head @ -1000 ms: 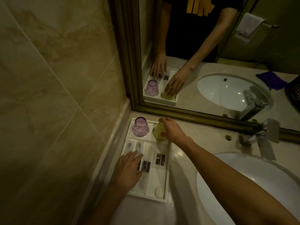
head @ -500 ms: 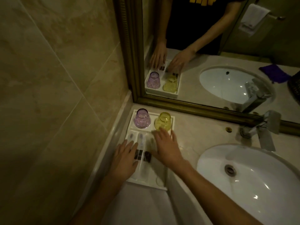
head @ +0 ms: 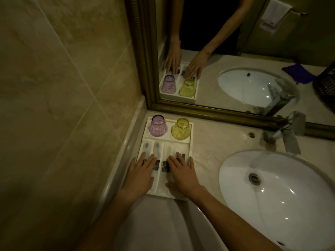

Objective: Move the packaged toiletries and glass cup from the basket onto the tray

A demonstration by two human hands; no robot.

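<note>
A white compartment tray lies on the counter in the corner by the mirror. In its far compartments stand a purple glass cup and a yellow glass cup, both upside down. Several packaged toiletries lie side by side in the near compartments. My left hand rests flat on the left packets, fingers spread. My right hand rests flat on the right packets, fingers spread. Neither hand grips anything. The near ends of the packets are hidden under my hands.
A white sink basin with a chrome tap sits to the right. A gold-framed mirror rises behind the tray; a tiled wall closes the left side. The mirror reflects a dark basket and a purple cloth.
My right hand let go of the yellow cup, which now stands on the tray, and came down flat onto the right packets. My left hand stayed on the left packets.
</note>
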